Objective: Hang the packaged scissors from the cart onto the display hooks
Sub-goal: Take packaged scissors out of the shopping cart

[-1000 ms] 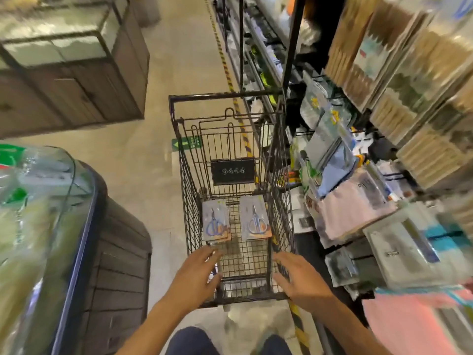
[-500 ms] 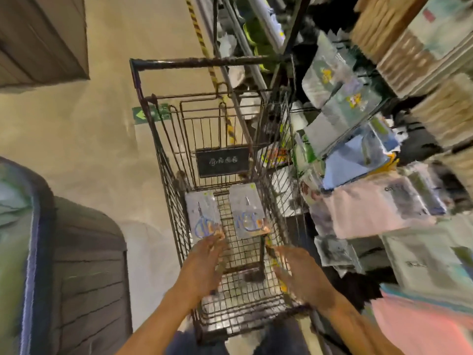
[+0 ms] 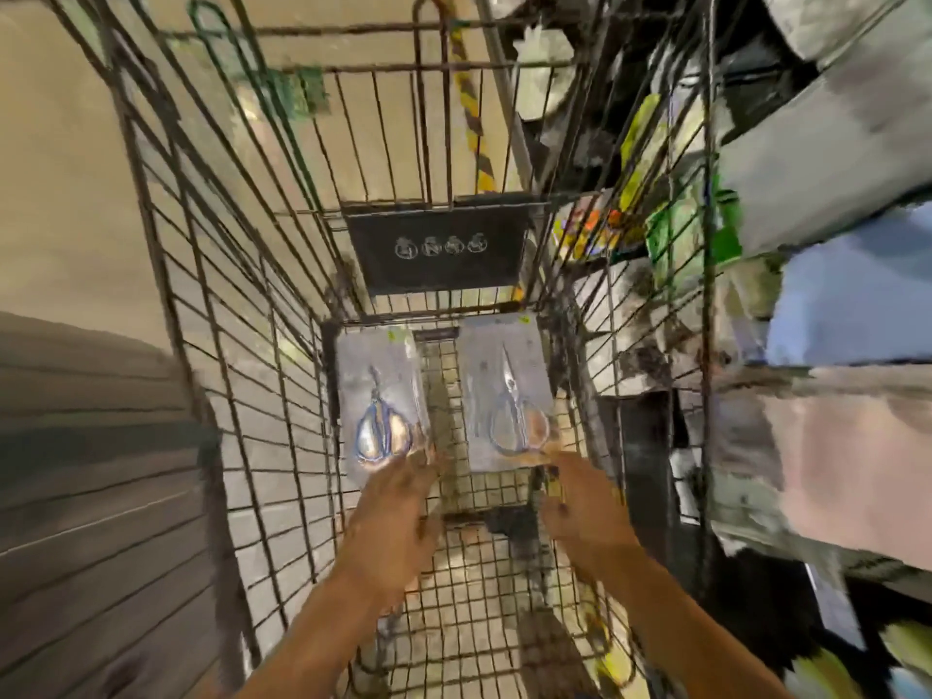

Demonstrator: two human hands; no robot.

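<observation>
Two stacks of packaged scissors lie flat on the floor of the wire cart (image 3: 227,315). The left pack (image 3: 379,396) shows blue-handled scissors, the right pack (image 3: 507,391) shows silver-handled ones. My left hand (image 3: 398,517) reaches down inside the cart, fingers stretched out, fingertips at the near edge of the left pack. My right hand (image 3: 585,512) reaches in beside it, fingertips at the near edge of the right pack. Neither hand holds a pack. The picture is blurred by motion.
A black sign plate (image 3: 439,244) hangs on the cart's far wall. Display racks with hanging packaged goods (image 3: 832,305) crowd the right side, close against the cart. A dark slatted counter (image 3: 91,496) stands to the left. Beige floor with a yellow-black stripe (image 3: 469,103) lies ahead.
My view has dropped down into the cart. Both hands have gone from the cart's near rim down to the near edges of the two scissor packs.
</observation>
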